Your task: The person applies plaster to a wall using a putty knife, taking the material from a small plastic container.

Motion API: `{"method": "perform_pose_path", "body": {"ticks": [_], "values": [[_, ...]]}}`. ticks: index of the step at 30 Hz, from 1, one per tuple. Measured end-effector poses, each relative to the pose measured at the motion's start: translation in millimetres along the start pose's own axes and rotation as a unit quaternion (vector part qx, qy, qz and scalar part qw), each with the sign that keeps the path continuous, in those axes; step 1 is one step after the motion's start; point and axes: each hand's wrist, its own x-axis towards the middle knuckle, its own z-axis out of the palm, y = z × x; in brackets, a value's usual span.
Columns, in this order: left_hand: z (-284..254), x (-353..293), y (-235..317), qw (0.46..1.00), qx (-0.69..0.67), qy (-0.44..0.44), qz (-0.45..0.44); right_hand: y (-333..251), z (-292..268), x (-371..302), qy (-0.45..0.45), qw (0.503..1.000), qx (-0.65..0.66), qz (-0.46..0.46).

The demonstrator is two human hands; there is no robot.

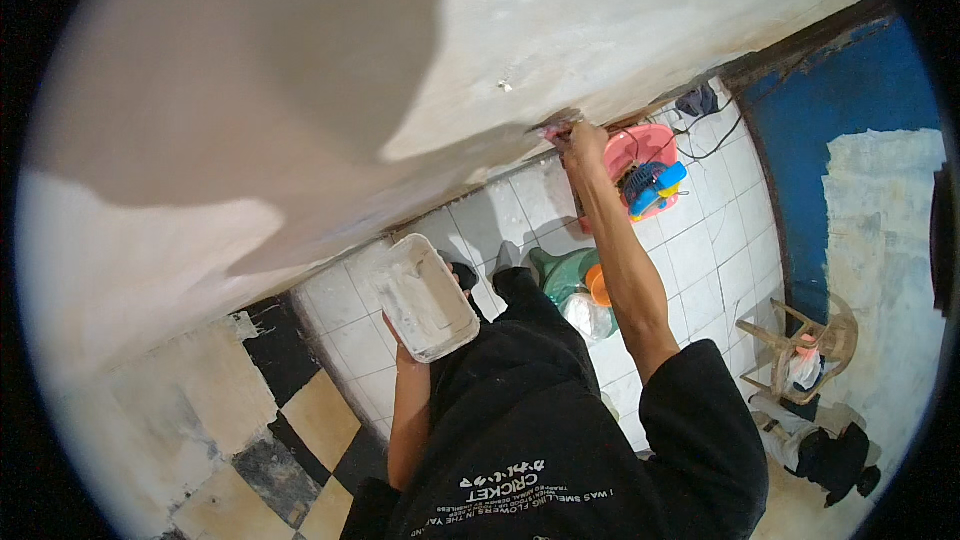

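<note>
The right hand (586, 143) is clamped on a putty knife (560, 123), its blade pressed flat against the plastered wall (300, 90) so the paste spreads thin. Below that wall, close to the chest, the left hand (408, 350) grips a white rectangular tray (425, 297) from underneath, tilted open side up, keeping the filler within reach. Further from the wall, buckets (570, 280) stand on the tiled floor (700, 240).

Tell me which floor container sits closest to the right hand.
The pink tub, just beside the right hand at the wall's base; the green bucket and orange cup sit farther back.
</note>
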Motion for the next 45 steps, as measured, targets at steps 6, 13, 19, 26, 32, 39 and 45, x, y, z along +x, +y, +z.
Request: {"method": "perform_pose_path", "body": {"ticks": [6, 13, 19, 26, 32, 39, 45], "values": [[-20, -16, 4, 0.999, -0.017, 0.036, 0.011, -43, -10, -90, -0.047, 0.997, -0.053, -0.025], [-14, -15, 4, 1.0, -0.003, 0.02, 0.0, -7, 20, -25, -0.071, 0.997, 0.007, 0.006], [-18, -23, 2, 1.0, -0.01, 0.018, 0.014, -30, -46, -98, -0.086, 0.99, -0.091, -0.057], [-37, -26, 9, 0.996, -0.037, 0.082, 0.016, 78, 4, -46, 0.055, 0.979, -0.121, -0.157], [-42, -42, 19, 0.997, 0.032, 0.047, 0.048, 105, 45, -146, -0.016, 0.982, -0.117, -0.15], [-39, -37, 20, 0.998, 0.027, 0.038, 0.038, 100, -8, -48, 0.115, 0.981, -0.082, -0.132], [-49, -50, 23, 0.997, 0.016, 0.065, 0.044, 120, 56, -136, -0.004, 0.956, -0.232, -0.179]]}}
